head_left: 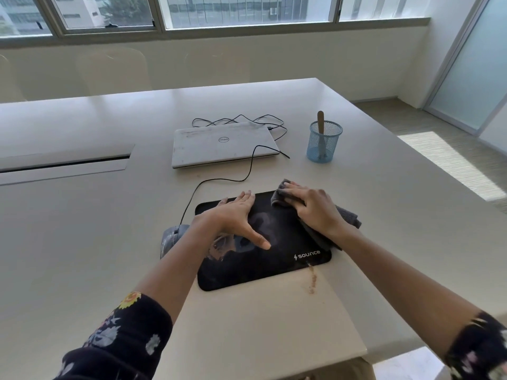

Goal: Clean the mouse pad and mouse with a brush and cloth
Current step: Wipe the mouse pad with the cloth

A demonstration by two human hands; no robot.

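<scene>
Left hand (236, 215) lies flat on the far left part of the mouse pad (260, 270), fingers straight and together, thumb spread toward the pad's centre; it holds nothing. Right hand (312, 207) presses a grey cloth (349, 218) onto the pad's far right corner, fingers extended over the bunched fabric, thumb hidden. Pad lies on the worktop (82, 242) near its front edge. Mouse (171, 238) sits just beside the pad's left edge, partly hidden by the left forearm. Brush (320, 120) stands handle-up in a blue mesh cup (333, 138), right of a closed laptop (219, 146).
</scene>
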